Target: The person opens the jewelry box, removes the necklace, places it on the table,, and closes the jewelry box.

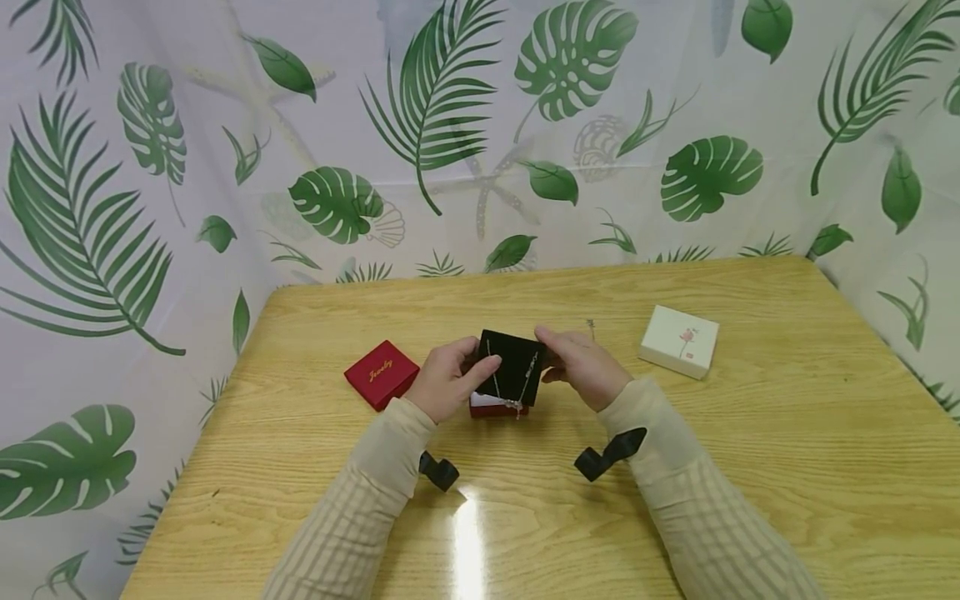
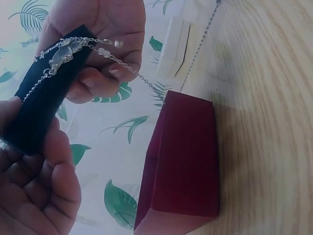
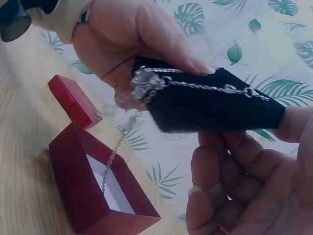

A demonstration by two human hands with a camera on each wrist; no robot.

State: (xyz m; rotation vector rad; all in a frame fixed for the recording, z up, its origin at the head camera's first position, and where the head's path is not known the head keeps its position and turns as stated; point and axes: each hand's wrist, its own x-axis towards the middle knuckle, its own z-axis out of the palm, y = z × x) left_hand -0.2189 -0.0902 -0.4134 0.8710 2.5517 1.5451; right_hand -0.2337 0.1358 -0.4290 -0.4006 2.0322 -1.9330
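Observation:
Both hands hold a black jewelry pad by its left and right sides, tilted above an open red box. My left hand grips one side with the thumb on the pad's face; my right hand pinches the opposite edge between thumb and fingers. A silver necklace with a clear stone pendant lies across the pad. From it, a strand of fine chain hangs down toward the box, whose white inside shows in the right wrist view.
A red lid with gold "Jewelry" lettering rests on the wooden table to the left. At the right stands a white box with a pink flower print. Leaf-patterned cloth hangs behind the table.

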